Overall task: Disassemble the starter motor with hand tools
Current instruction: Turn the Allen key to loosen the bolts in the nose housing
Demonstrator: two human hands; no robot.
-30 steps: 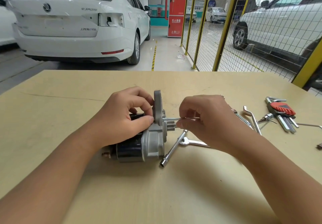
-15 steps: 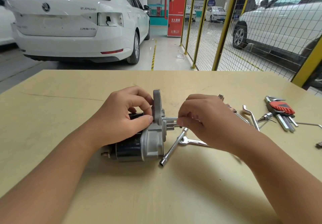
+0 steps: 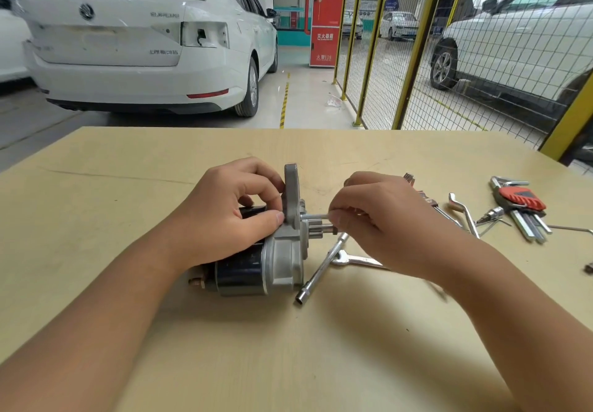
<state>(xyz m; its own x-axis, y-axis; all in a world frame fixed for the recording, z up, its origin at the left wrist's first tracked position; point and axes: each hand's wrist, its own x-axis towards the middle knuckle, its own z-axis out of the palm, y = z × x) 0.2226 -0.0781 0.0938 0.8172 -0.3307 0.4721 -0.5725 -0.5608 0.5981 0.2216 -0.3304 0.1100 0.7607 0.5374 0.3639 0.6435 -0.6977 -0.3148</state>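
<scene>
The red cabinet [image 3: 326, 14] carries "消火栓" in white characters at its top, "灭火器箱" on a white panel lower down, and "火警119" near its base. The white car's [image 3: 144, 36] boot badge reads "SUPERB".

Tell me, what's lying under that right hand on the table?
A socket wrench and a flat spanner poke out from beneath the right hand. Their far ends are covered, as is most of the thin tool it pinches.
</scene>
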